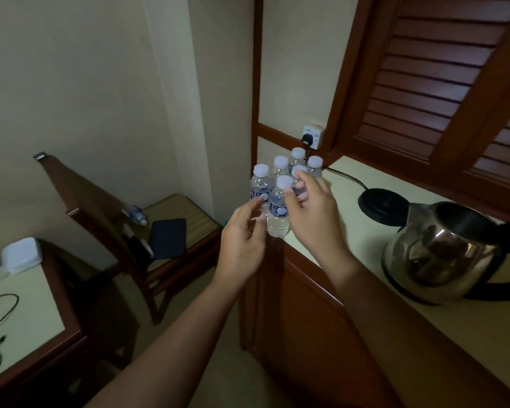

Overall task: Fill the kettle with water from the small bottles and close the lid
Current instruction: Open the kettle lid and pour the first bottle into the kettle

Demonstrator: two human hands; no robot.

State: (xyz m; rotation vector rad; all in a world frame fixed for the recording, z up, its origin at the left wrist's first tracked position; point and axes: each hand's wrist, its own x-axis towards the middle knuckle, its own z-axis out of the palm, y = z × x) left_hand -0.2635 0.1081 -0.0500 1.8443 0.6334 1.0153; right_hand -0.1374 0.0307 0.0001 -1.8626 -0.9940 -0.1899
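Dim room, cream worktop: capped bottles at its corner, open-mouthed kettle well apart. Left hand and right hand, loosely open, flank the front bottle. Next: grip and uncap it.

The left hand and right hand are bare, as are both forearms throughout their visible length.

Small bottles: six stood upright in one cluster, left of the kettle; a seventh bottle lay on its side, far left of the kettle
Kettles: one
Kettle bases: one, just behind the kettle
Hands: two; left hand and right hand, both left of the kettle
Wall sockets: one
Chairs: one
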